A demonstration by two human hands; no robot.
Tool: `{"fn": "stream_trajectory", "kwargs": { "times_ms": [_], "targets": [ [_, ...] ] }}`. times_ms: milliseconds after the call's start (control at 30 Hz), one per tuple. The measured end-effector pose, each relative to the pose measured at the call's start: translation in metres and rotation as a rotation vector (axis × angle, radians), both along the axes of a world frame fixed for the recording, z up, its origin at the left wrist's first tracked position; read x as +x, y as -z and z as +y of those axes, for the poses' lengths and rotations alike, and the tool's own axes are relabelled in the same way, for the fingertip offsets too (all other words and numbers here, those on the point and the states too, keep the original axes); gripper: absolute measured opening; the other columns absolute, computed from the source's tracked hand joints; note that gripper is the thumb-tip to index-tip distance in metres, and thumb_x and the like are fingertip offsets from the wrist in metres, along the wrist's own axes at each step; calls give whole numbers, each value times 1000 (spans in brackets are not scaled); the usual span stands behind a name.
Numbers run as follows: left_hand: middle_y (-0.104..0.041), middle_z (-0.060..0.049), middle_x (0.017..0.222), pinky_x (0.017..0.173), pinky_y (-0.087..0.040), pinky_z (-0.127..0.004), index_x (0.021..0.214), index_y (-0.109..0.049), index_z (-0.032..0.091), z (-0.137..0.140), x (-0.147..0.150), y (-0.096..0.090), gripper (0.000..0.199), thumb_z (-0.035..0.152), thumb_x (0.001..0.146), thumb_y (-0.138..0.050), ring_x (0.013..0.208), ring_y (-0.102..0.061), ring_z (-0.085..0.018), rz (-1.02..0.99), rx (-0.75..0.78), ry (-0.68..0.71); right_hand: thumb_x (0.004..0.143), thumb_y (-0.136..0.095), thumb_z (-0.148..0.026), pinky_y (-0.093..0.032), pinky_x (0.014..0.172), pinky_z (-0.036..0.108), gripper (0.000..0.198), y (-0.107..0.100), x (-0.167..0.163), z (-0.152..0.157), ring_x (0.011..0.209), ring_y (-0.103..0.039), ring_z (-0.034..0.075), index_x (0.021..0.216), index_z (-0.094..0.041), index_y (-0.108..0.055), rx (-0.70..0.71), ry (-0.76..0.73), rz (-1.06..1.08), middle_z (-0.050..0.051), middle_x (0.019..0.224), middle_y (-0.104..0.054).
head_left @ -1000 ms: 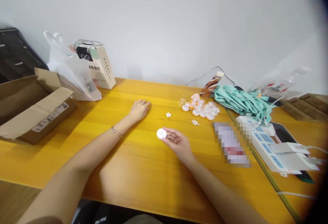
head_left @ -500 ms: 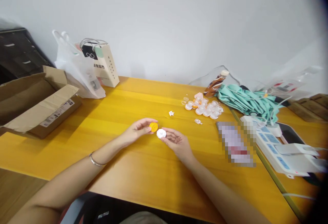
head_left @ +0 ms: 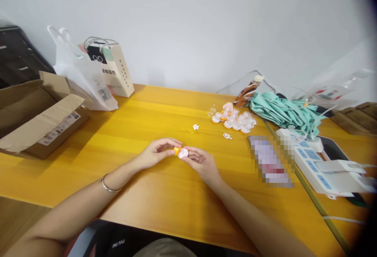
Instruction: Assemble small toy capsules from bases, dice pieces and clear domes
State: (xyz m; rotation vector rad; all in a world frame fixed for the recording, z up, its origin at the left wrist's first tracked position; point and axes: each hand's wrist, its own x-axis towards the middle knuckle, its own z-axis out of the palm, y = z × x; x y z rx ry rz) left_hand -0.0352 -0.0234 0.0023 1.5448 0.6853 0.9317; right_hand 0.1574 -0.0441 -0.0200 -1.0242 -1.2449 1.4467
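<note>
Between thumb and fingers, my left hand [head_left: 160,151] pinches a small round orange piece [head_left: 177,150], now turned nearly edge-on. Facing it, my right hand [head_left: 203,163] grips a small white scalloped disc [head_left: 183,153] by its right side. The two pieces meet or overlap in view; I cannot tell if they are joined. Beyond the hands lie a small white cut-out piece [head_left: 196,127] and another white openwork piece [head_left: 227,135]. Farther back sits a cluster of clear, white and orange round plastic pieces [head_left: 235,121].
An open cardboard box [head_left: 59,131], a white plastic bag [head_left: 79,76] and a paper bag [head_left: 119,70] stand at the left. To the right are a bottle [head_left: 247,91], a folded teal umbrella [head_left: 285,110], a blurred-out flat object [head_left: 269,163] and a power strip [head_left: 312,166].
My hands have brought the orange piece and the white disc together, closing the small gap. Both pieces have turned, the orange one nearly edge-on. The camera view has shifted slightly.
</note>
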Motion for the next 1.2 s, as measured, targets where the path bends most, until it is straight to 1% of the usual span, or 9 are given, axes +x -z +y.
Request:
{"fn": "stream_trajectory", "kwargs": {
  "times_ms": [100, 267, 400, 600, 633, 800, 933, 1200],
  "targets": [
    [-58, -12, 113, 91, -45, -37, 99, -60, 15, 0, 0, 1, 20, 24, 81, -58, 105, -56, -20, -3, 20, 4, 62, -73, -23, -53, 81, 34, 29, -2, 0, -1, 77, -67, 17, 90, -22, -67, -11, 0, 9, 1, 82, -72],
    [-54, -11, 117, 95, -42, -37, 112, -53, 18, 0, 0, 5, 30, 21, 82, -56, 111, -51, -19, 15, 61, 28, 62, -73, -23, -53, 83, 35, 29, -3, -1, -3, 79, -68, 17, 91, -22, -67, -29, -8, 20, 1, 83, -72],
    [-49, -10, 120, 98, -39, -38, 112, -53, 19, 0, 0, 6, 29, 19, 83, -55, 115, -47, -21, 38, 106, 43, 62, -73, -22, -52, 83, 35, 29, -2, -1, -3, 79, -68, 17, 91, -22, -67, -13, -14, 32, 1, 83, -72],
    [-37, -10, 127, 91, -45, -35, 113, -54, 23, -4, -1, 0, 30, 20, 83, -54, 118, -42, -22, 134, 136, 55, 64, -72, -22, -52, 83, 34, 27, 1, -2, -3, 79, -68, 17, 91, -23, -67, 22, -30, 49, 0, 83, -72],
    [-38, -10, 125, 90, -45, -36, 113, -54, 23, -4, -1, -1, 30, 20, 83, -54, 117, -43, -21, 164, 161, 55, 64, -72, -22, -53, 83, 34, 27, 2, -2, -4, 79, -68, 17, 90, -23, -67, 21, -28, 49, 0, 83, -72],
    [-51, -9, 108, 93, -41, -38, 115, -53, 22, -6, 0, -6, 30, 18, 85, -50, 104, -50, -17, 307, 368, 58, 63, -72, -23, -52, 83, 36, 29, 5, -3, -4, 79, -67, 17, 91, -24, -68, 15, -37, 39, 0, 84, -72],
    [-52, -9, 110, 90, -43, -34, 120, -49, 20, -7, 1, -5, 35, 19, 85, -51, 103, -51, -17, 331, 411, 21, 61, -73, -22, -52, 81, 36, 34, 7, -3, -5, 77, -67, 17, 94, -24, -66, 8, -10, 53, -1, 81, -72],
    [-54, -9, 108, 90, -42, -33, 116, -51, 19, -7, 0, -5, 30, 19, 86, -49, 103, -51, -17, 382, 484, 44, 62, -72, -21, -52, 80, 35, 41, 6, -5, -7, 74, -66, 16, 101, -23, -61, 10, -16, 3, -1, 76, -71]
  ]
}}
